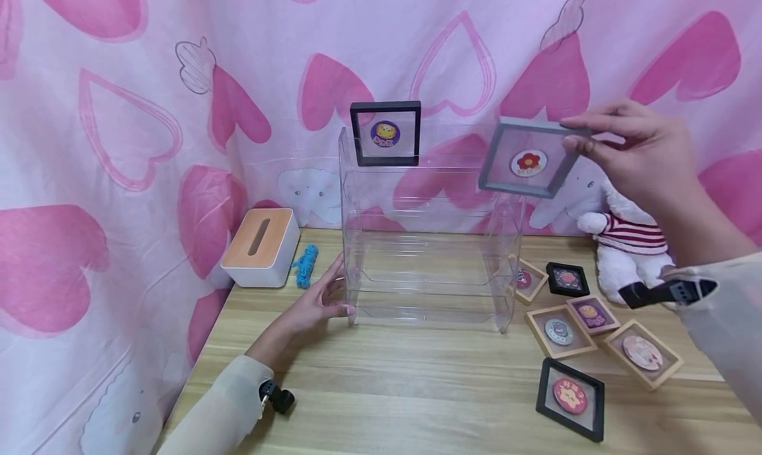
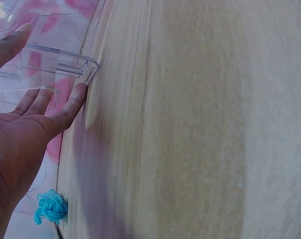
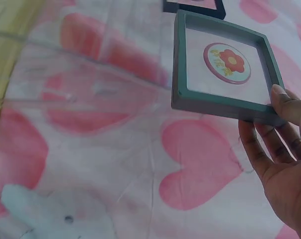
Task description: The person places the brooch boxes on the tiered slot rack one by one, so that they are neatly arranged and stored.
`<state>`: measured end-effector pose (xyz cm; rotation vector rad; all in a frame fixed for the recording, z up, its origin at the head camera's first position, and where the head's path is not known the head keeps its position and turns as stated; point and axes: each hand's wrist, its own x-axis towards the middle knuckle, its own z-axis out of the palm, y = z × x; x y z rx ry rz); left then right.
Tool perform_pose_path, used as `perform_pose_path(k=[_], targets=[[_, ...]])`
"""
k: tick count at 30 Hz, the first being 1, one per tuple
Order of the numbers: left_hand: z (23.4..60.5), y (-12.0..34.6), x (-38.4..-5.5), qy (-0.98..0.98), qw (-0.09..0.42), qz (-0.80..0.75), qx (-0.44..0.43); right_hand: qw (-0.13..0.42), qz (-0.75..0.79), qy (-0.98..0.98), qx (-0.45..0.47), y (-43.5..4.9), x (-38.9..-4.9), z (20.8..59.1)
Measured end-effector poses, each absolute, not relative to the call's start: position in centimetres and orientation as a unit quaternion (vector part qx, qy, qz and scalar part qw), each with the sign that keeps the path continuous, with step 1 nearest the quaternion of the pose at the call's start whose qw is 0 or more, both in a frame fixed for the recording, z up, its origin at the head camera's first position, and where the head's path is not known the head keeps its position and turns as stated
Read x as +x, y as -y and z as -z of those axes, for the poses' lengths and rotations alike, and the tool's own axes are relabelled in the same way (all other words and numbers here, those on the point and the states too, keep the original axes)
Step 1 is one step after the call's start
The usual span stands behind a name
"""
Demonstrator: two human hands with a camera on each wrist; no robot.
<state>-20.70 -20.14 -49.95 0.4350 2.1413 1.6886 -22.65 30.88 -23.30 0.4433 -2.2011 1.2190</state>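
Observation:
A clear acrylic tiered rack (image 1: 425, 286) stands upright on the wooden table. My left hand (image 1: 312, 303) touches its left side low down, thumb by the front edge and fingers mostly straight, as the left wrist view also shows. My right hand (image 1: 639, 154) pinches a grey square display frame (image 1: 518, 189) by its right upper corner, thumb in front. Inside that frame is a round red-flower badge (image 3: 228, 63). The held frame is raised by the rack's top right. A black frame (image 1: 385, 106) with a purple badge stands on the top tier at the left.
Several wood-coloured and black badge frames (image 1: 570, 399) lie on the table right of the rack. A white plush toy (image 1: 631, 237) in a striped top sits behind them. Left of the rack are a wood-topped tissue box (image 1: 241, 247) and a blue cord bundle (image 1: 306, 266). A pink heart-patterned curtain (image 1: 268, 32) hangs behind.

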Motion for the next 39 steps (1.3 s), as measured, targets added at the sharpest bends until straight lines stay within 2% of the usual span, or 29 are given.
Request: perform_pose_path(k=[6, 13, 21, 25, 39], targets=[[49.9, 20.1, -20.7, -0.76, 0.189, -0.602, 0.158, 0.306, -0.515, 0.784, 0.162, -28.3, -24.9, 21.7], [49.9, 20.2, -20.7, -0.754, 0.19, -0.607, 0.165, 0.298, -0.565, 0.756, 0.143, -26.2, -27.2, 20.5], [50.1, 20.0, -20.7, -0.752, 0.197, -0.61, 0.155, 0.312, -0.668, 0.659, 0.15, -24.9, -28.2, 20.1], [49.9, 20.0, -20.6, -0.758, 0.193, -0.604, 0.152, 0.329, -0.628, 0.692, 0.139, -24.7, -28.6, 20.3], [49.4, 19.8, -20.7, -0.744, 0.193, -0.624, 0.142, 0.316, -0.509, 0.791, 0.126, -24.6, -31.1, 23.4]])
